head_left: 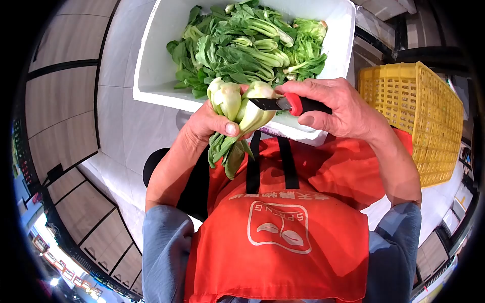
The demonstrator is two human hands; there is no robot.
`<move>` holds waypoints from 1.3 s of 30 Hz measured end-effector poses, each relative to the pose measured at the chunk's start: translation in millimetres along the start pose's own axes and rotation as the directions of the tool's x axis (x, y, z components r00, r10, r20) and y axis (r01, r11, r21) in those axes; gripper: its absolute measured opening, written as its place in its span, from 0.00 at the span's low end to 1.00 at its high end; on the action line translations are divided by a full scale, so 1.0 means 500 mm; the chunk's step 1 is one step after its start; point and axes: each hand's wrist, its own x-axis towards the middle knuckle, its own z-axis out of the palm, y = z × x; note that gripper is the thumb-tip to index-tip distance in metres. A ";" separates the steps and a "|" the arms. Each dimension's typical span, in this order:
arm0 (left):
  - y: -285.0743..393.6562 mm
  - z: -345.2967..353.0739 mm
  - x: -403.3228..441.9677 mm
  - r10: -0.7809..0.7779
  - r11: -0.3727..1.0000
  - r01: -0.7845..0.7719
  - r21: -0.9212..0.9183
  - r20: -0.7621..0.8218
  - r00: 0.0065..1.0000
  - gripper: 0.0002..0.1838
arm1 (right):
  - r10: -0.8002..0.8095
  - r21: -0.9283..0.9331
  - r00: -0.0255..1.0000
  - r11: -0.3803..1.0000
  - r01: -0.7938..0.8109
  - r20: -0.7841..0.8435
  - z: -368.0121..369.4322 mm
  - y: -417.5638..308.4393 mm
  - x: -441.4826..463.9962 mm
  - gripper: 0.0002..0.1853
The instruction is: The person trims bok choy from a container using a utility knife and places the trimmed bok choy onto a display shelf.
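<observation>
My left hand (pixel 212 121) is closed around two heads of bok choy (pixel 225 101), their pale root ends up and green leaves hanging below the fingers. In my right hand (pixel 351 108) is a knife (pixel 265 104) with a dark blade and a red and black handle. The blade lies across the right-hand bok choy near its root end; whether it has cut in cannot be made out. Beyond both hands stands a white foam box (pixel 151 88) holding a heap of bok choy (pixel 227 53).
Pale green lettuce (pixel 308 43) lies at the heap's right side in the box. A yellow plastic crate (pixel 429 126) stands to the right. My red apron (pixel 212 242) covers my lap. Wood-look cabinets (pixel 65 101) run along the left, beside grey floor tiles (pixel 118 121).
</observation>
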 end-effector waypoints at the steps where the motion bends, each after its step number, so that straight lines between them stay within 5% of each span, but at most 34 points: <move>1: -0.001 0.002 -0.002 -0.022 0.999 0.023 -0.024 0.009 1.000 0.48 | -0.014 0.000 1.000 1.000 0.014 -0.004 0.003 0.005 -0.002 0.27; 5: 0.004 0.030 -0.008 -0.097 0.990 0.096 -0.105 -0.007 0.995 0.48 | 0.022 -0.041 0.998 0.999 -0.024 -0.056 0.018 0.019 -0.008 0.26; 6: -0.008 0.018 -0.007 -0.030 0.999 0.031 -0.026 0.042 0.999 0.48 | 0.047 0.029 0.998 0.999 -0.046 -0.046 0.017 0.016 -0.005 0.24; 9: -0.003 0.009 0.001 0.176 0.942 -0.254 0.221 0.318 0.932 0.49 | 0.326 -0.213 0.945 0.925 -0.314 0.026 0.020 0.057 -0.026 0.21; 11: 0.044 0.027 0.006 0.198 0.882 -0.365 0.299 0.468 0.862 0.52 | 0.340 -0.029 0.938 0.939 -0.343 -0.069 0.028 0.076 -0.037 0.22; 13: 0.039 0.023 -0.037 0.049 0.998 -0.045 0.038 -0.129 0.990 0.55 | 0.390 0.076 0.876 0.920 -0.385 -0.284 0.036 0.057 -0.035 0.25; 15: 0.045 0.023 -0.022 0.234 0.962 -0.229 0.147 -0.019 0.972 0.59 | 0.373 0.092 0.907 0.928 -0.362 -0.196 0.007 0.029 -0.012 0.28; 26: 0.023 0.017 -0.002 0.163 0.986 -0.158 0.060 -0.088 0.983 0.51 | 0.024 0.037 0.996 0.999 -0.021 -0.087 0.016 -0.023 0.005 0.29; 36: 0.033 0.000 0.012 0.002 0.989 -0.008 0.145 0.044 0.999 0.45 | 0.098 -0.104 0.992 0.991 -0.090 0.081 -0.009 -0.017 -0.011 0.28; 39: 0.028 0.010 0.002 -0.030 0.996 0.033 0.085 -0.036 0.999 0.46 | 0.001 -0.222 0.999 0.975 -0.011 -0.046 0.003 0.015 -0.015 0.27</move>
